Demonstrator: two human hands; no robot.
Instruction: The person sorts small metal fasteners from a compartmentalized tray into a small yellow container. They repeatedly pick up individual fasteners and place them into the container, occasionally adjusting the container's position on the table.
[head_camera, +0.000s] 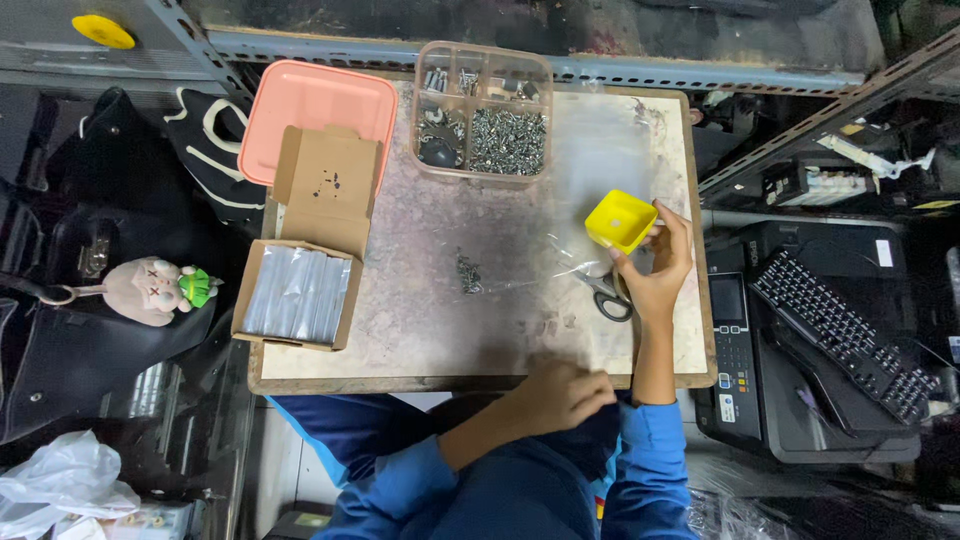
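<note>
Yellow plastic, smooth and square with rounded corners, forms the small tray (620, 220) that the right hand (655, 265) grips at its near edge, thumb and fingers clamped on the rim so that it sits tilted just above the right part of the table (420, 300). The tabletop is a worn, mottled slab, pale and stained, with a wooden edge. Just under the right hand lie scissors (606, 295) with dark looped handles, touching a crinkled sheet of clear film (570, 260) that spreads glossy over the surface. A small heap of metal screws (468, 272) lies loose near the middle of the table, well apart from the tray. The left hand (565, 392) rests at the near edge of the table with its fingers curled together; whether it holds anything I cannot tell. At the far edge stands a clear plastic box (483, 110) divided into compartments, the largest filled with shiny screws. Beside it lies a flat pink lid (315, 105) with rounded corners, and on that leans the flap of an open cardboard box (298, 290) packed with shiny clear bags. To the right, off the table, a black keyboard (845, 335) sits on a dark machine.
</note>
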